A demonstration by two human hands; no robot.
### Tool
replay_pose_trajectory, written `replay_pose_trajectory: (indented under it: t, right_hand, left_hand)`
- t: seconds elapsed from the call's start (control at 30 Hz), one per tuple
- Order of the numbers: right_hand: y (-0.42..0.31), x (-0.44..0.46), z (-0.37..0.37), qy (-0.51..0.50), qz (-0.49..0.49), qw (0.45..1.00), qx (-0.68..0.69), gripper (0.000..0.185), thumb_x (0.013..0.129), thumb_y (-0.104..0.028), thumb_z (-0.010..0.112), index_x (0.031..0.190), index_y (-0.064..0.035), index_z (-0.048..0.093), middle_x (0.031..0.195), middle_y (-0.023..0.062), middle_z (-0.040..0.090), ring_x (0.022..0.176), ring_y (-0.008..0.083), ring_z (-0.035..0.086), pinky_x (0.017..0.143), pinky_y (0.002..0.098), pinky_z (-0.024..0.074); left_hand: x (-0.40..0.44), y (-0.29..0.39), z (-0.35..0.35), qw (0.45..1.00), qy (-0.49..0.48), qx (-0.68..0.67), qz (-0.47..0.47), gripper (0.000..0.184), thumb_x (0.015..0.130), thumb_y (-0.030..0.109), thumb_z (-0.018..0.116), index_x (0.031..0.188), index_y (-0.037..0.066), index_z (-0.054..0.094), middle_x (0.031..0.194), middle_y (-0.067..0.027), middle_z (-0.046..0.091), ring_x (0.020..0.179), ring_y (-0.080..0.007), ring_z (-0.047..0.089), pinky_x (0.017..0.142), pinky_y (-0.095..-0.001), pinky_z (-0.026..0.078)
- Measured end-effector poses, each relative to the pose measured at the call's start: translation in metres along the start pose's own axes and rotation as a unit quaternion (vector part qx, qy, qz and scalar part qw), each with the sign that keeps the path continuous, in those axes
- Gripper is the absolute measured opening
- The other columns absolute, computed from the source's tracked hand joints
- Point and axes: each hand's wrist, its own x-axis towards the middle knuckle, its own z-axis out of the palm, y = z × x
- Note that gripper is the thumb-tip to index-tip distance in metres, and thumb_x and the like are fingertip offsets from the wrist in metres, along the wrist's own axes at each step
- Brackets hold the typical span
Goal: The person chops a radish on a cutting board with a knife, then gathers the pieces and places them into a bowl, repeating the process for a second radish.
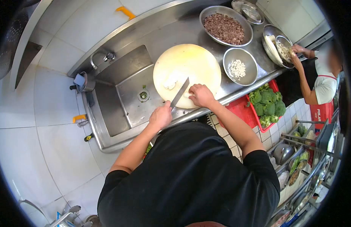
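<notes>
My left hand [161,116] is wrapped round the handle of a kitchen knife [180,93], whose blade reaches up over the round cutting board [205,62]. Just right of the blade, my right hand [201,95] rests on the board with its fingers curled over a small white food piece [187,94], mostly covered by the fingertips. More white food pieces [170,82] lie on the board left of the blade. Bright glare hides their detail, so I cannot tell their kind.
A metal bowl of chopped white bits [236,69] and a larger bowl of brown minced food [223,28] stand right of the board. The sink [118,81] is at left. A red crate [273,85] holds broccoli. At right, another person's hands [296,53] work over a bowl.
</notes>
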Motion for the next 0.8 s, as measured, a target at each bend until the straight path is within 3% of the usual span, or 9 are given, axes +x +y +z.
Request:
replay_pose_trajectory:
  t: [0.13, 0.3, 0.4, 0.5, 0.8]
  right_hand:
    - [-0.007, -0.003, 0.011, 0.063, 0.005, 0.998, 0.004, 0.024, 0.086, -0.021, 0.071, 0.105, -0.0073, 0.069, 0.107, 0.0110, 0.070, 0.105, 0.0314, 0.065, 0.095, 0.0444, 0.0484]
    - [-0.013, -0.002, 0.003, 0.037, 0.000, 0.999, -0.038, 0.023, 0.088, -0.021, 0.067, 0.106, -0.0070, 0.068, 0.107, 0.0114, 0.069, 0.102, 0.0317, 0.065, 0.095, 0.0448, 0.0485]
    - [-0.013, -0.001, 0.002, 0.049, -0.013, 0.997, -0.052, 0.021, 0.088, -0.020, 0.065, 0.105, -0.0069, 0.068, 0.105, 0.0116, 0.070, 0.100, 0.0316, 0.066, 0.093, 0.0448, 0.0493]
    - [-0.008, -0.001, 0.007, 0.062, -0.029, 0.996, -0.053, 0.019, 0.088, -0.018, 0.064, 0.103, -0.0070, 0.067, 0.101, 0.0118, 0.070, 0.097, 0.0317, 0.067, 0.091, 0.0444, 0.0505]
    - [0.003, -0.009, 0.009, 0.060, -0.046, 0.995, -0.060, 0.019, 0.084, -0.020, 0.068, 0.098, -0.0073, 0.067, 0.101, 0.0105, 0.066, 0.098, 0.0310, 0.065, 0.088, 0.0438, 0.0522]
  left_hand:
    - [0.001, 0.002, -0.009, 1.000, -0.020, 0.014, 0.004, 0.025, 0.104, 0.023, 0.050, 0.121, 0.005, 0.054, 0.096, -0.0321, 0.071, 0.094, -0.0510, 0.069, 0.085, -0.0615, 0.052]
    - [-0.021, 0.018, -0.023, 1.000, -0.001, 0.016, 0.006, 0.025, 0.104, 0.022, 0.050, 0.122, 0.005, 0.053, 0.097, -0.0323, 0.071, 0.095, -0.0509, 0.069, 0.085, -0.0614, 0.052]
    - [-0.010, 0.015, 0.007, 0.997, -0.044, 0.040, -0.046, 0.026, 0.104, 0.022, 0.050, 0.124, 0.005, 0.051, 0.096, -0.0320, 0.071, 0.094, -0.0516, 0.069, 0.085, -0.0615, 0.052]
    - [-0.011, 0.016, 0.002, 0.999, -0.016, 0.030, -0.006, 0.025, 0.104, 0.022, 0.051, 0.121, 0.003, 0.051, 0.092, -0.0337, 0.070, 0.086, -0.0539, 0.068, 0.081, -0.0637, 0.052]
    - [-0.021, 0.031, 0.018, 0.999, 0.020, 0.023, -0.025, 0.024, 0.105, 0.023, 0.051, 0.120, 0.005, 0.051, 0.083, -0.0325, 0.069, 0.081, -0.0551, 0.067, 0.078, -0.0652, 0.052]
